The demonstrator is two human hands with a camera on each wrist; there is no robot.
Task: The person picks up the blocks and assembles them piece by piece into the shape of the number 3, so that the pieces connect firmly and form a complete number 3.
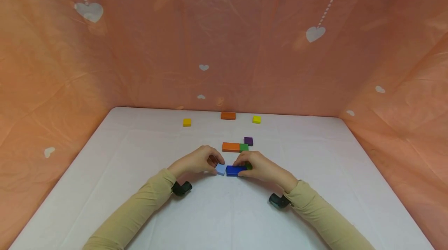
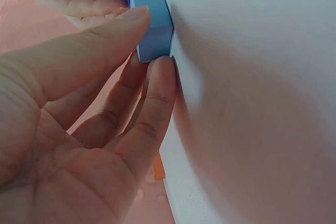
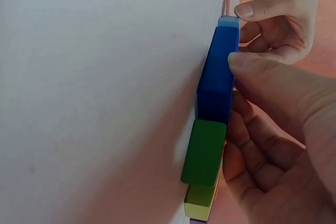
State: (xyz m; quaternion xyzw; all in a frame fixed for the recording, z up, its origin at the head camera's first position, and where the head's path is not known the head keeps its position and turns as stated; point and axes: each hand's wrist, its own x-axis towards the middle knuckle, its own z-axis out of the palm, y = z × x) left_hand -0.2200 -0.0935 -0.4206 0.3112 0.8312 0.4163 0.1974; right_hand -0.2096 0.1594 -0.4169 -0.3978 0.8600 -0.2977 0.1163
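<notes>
1. The left hand (image 1: 201,160) is pinching the light blue block (image 1: 221,169) between thumb and fingers, closed only to the block's width.
2. The right hand (image 1: 260,168) is gripping the dark blue block (image 1: 235,171) likewise, thumb on the near side, fingers beyond.
3. Both blocks are sitting low over the table (image 1: 227,219), ends facing, just beside each other; whether they are touching, I cannot tell.
4. A green block (image 3: 203,153) is lying at the dark blue one's right end.
5. For a neat join, the right hand should probably be steadying its block while the left is sliding squarely, lightly, without tilting.
</notes>
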